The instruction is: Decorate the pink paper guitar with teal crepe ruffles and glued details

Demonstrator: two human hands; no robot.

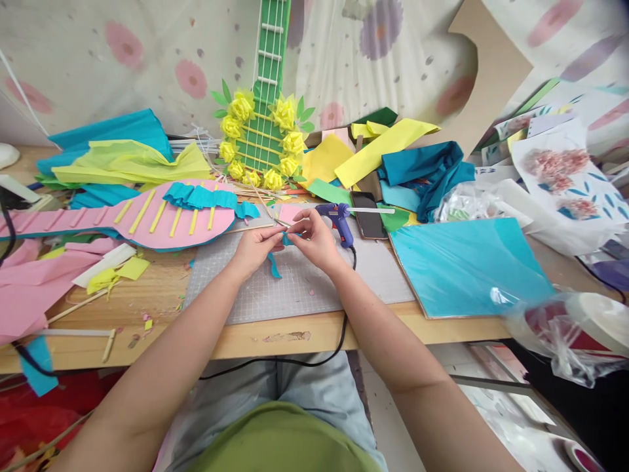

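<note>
My left hand (pixel 256 250) and my right hand (pixel 312 241) meet above the grey cutting mat (pixel 314 294). Between their pinched fingers is a small blue crepe paper strip (pixel 274 266), one end hanging down. A thin stick shows at the fingers of my right hand. The purple glue gun (pixel 339 219) lies just right of that hand, beside a dark phone (pixel 368 215). To the left, a pink instrument-shaped cutout (pixel 162 219) with yellow strips bears a ruffled blue paper band (pixel 206 198).
A green guitar-like piece (pixel 265 131) ringed with yellow flowers stands behind the mat. Blue sheets (pixel 466 265) lie at the right. Pink paper (pixel 44 288) and scraps are at the left. The gun's black cord (pixel 343 328) crosses the table's front edge.
</note>
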